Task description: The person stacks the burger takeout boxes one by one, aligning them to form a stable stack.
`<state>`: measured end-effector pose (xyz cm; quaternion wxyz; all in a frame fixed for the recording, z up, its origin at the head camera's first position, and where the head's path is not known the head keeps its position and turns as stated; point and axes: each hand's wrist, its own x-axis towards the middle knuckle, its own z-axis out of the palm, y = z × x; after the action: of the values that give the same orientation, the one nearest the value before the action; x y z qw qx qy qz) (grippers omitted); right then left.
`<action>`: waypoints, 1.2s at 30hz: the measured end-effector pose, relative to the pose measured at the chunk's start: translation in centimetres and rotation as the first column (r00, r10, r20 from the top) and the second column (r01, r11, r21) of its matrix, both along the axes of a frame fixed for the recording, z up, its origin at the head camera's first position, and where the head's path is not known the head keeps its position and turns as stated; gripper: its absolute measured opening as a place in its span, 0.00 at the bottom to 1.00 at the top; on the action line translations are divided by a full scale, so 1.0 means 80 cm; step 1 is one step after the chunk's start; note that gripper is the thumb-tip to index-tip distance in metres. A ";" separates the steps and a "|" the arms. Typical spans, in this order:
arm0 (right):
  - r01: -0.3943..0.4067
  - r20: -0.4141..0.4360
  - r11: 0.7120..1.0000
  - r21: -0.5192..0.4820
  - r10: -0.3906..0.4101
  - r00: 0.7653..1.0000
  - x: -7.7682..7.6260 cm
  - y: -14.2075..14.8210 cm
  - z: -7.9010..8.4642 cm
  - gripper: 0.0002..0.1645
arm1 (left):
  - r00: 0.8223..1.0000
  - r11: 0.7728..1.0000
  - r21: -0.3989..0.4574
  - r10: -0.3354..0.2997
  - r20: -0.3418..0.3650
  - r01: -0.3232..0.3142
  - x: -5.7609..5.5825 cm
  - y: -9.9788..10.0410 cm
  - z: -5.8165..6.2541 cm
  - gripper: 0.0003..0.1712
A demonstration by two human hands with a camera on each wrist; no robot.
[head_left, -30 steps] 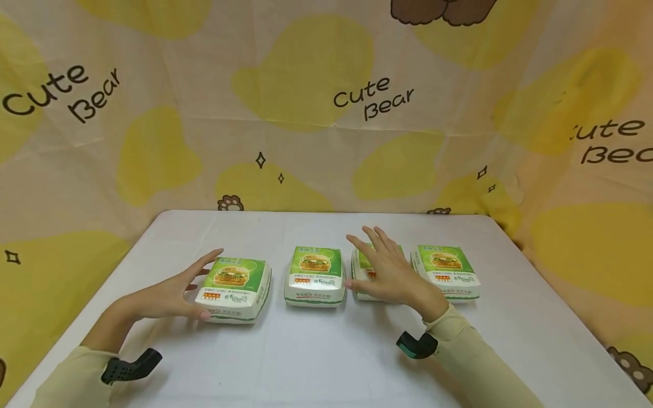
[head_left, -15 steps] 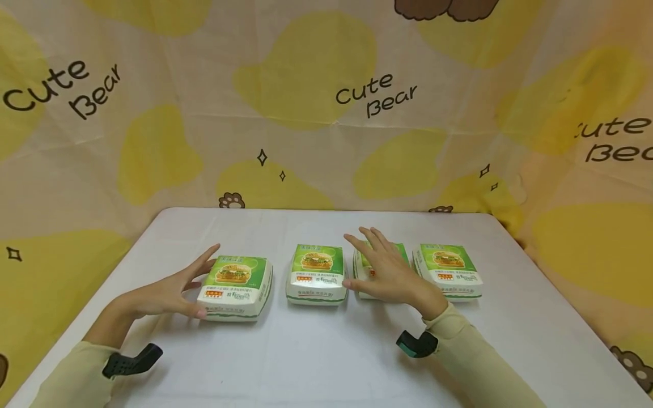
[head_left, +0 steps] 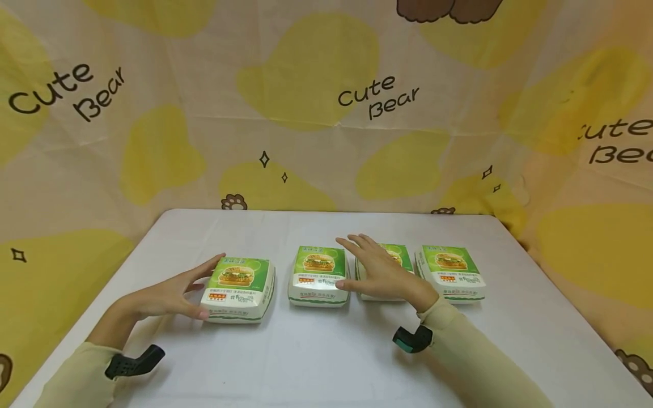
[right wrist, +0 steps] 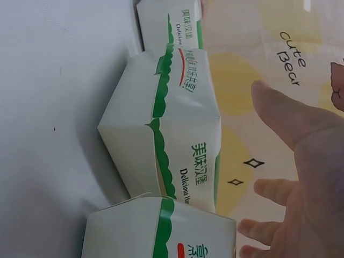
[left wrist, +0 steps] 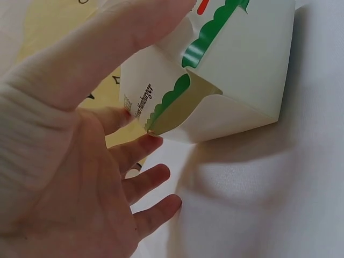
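Several white-and-green burger boxes stand in a row on the table. My left hand (head_left: 165, 292) is at the left side of the leftmost burger box (head_left: 238, 286), thumb at its front corner and index finger towards its back corner. In the left wrist view, the other fingers spread loosely beside that box (left wrist: 242, 75). My right hand (head_left: 382, 276) hovers with fingers spread, its thumb overlapping the right edge of the second burger box (head_left: 317, 277). It partly hides the third burger box (head_left: 400, 255). In the right wrist view, this hand (right wrist: 317, 172) appears apart from the boxes.
The fourth burger box (head_left: 451, 272) stands at the right end of the row. A white cloth covers the table (head_left: 311, 362). Behind it hangs a yellow patterned backdrop (head_left: 306, 85). A black wrist camera (head_left: 135, 361) is on the left sleeve, another wrist camera (head_left: 412, 340) on the right.
My right hand has shifted left towards the second burger box, uncovering more of the third. The left hand and the boxes keep nearly the same places; the head view has shifted slightly.
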<state>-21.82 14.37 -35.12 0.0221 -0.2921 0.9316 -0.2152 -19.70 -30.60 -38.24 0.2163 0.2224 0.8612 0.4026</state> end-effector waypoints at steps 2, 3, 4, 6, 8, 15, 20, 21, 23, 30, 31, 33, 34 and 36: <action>-0.010 0.013 1.000 0.015 0.009 1.000 -0.003 0.000 0.000 0.55 | 1.000 1.000 -0.011 0.007 -0.008 -0.007 0.000 0.000 0.000 0.64; -0.015 0.021 1.000 0.023 0.014 1.000 -0.004 0.000 0.001 0.56 | 1.000 1.000 -0.018 0.010 -0.010 -0.010 -0.001 0.000 0.000 0.64; -0.019 0.029 0.999 0.031 0.019 0.999 -0.005 0.000 0.001 0.56 | 1.000 1.000 -0.021 0.011 -0.011 -0.011 -0.001 0.000 0.000 0.64; -0.024 0.049 0.999 0.046 0.022 0.999 -0.007 0.000 0.003 0.58 | 1.000 0.999 -0.032 0.015 -0.012 -0.016 -0.002 0.000 -0.001 0.64; -0.026 0.064 0.998 0.057 0.023 0.998 -0.008 0.000 0.004 0.60 | 1.000 0.999 -0.037 0.018 -0.018 -0.019 -0.002 0.001 -0.001 0.63; -0.014 0.086 0.994 0.104 0.006 0.996 -0.012 -0.002 0.004 0.64 | 0.999 0.999 -0.027 0.034 -0.014 -0.034 -0.005 0.002 -0.003 0.61; -0.012 0.079 0.992 0.128 0.002 0.997 -0.013 -0.003 0.002 0.65 | 0.998 0.999 -0.034 0.034 -0.048 -0.036 -0.006 0.001 -0.007 0.61; -0.010 0.077 0.991 0.132 0.000 0.997 -0.013 -0.003 0.002 0.65 | 0.998 0.998 -0.039 0.037 -0.054 -0.039 -0.006 0.001 -0.008 0.61; -0.008 0.071 0.991 0.135 -0.002 0.997 -0.013 -0.003 0.002 0.65 | 0.997 0.999 -0.039 0.035 -0.066 -0.038 -0.007 0.001 -0.009 0.60; 0.002 0.043 0.989 0.147 -0.009 0.999 -0.015 -0.008 0.002 0.66 | 0.999 0.999 -0.027 0.039 -0.030 -0.040 -0.007 -0.001 -0.007 0.61; 0.002 0.037 0.989 0.148 -0.008 0.999 -0.015 -0.009 0.001 0.66 | 0.999 0.999 -0.025 0.033 -0.029 -0.034 -0.006 -0.002 -0.007 0.62; 0.005 0.028 0.989 0.150 -0.009 1.000 -0.015 -0.010 -0.001 0.65 | 1.000 0.999 -0.026 0.029 -0.011 -0.029 -0.005 -0.002 -0.006 0.62; 0.003 0.023 0.989 0.147 -0.007 1.000 -0.014 -0.011 -0.002 0.65 | 1.000 0.999 -0.031 0.028 -0.002 -0.028 -0.004 -0.002 -0.005 0.63; 0.003 0.020 0.991 0.137 -0.005 1.000 -0.013 -0.012 -0.004 0.64 | 0.999 0.999 -0.040 0.030 0.026 -0.029 -0.003 -0.002 -0.004 0.63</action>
<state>-22.88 13.39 -35.46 0.0512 -0.2858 0.9445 -0.1536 -19.95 -30.76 -38.54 0.2261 0.2000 0.8694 0.3913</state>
